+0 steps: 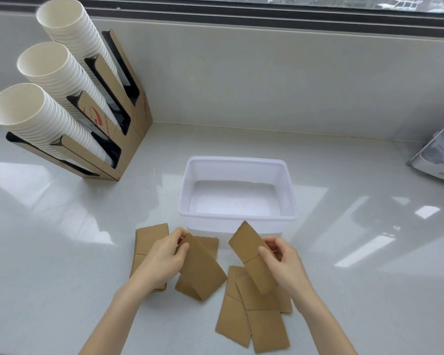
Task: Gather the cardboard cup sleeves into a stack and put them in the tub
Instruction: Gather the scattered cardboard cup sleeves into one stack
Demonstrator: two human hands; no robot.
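Observation:
Brown cardboard cup sleeves lie flat on the pale counter in front of a translucent white tub [237, 217], which holds nothing. My left hand [162, 257] pinches the top end of one sleeve [203, 272], lifted off the counter. My right hand [283, 262] grips another sleeve [249, 249], tilted up near the tub's front wall. A sleeve [149, 239] lies left of my left hand, partly under it. Another [210, 243] peeks out behind the held one. Overlapping sleeves [262, 326] lie on the counter below my right hand.
A cardboard dispenser [128, 139] with three slanted stacks of white paper cups [44, 116] stands at the back left. A clear holder with leaflets [438, 155] sits at the right edge. A wall and window sill run along the back.

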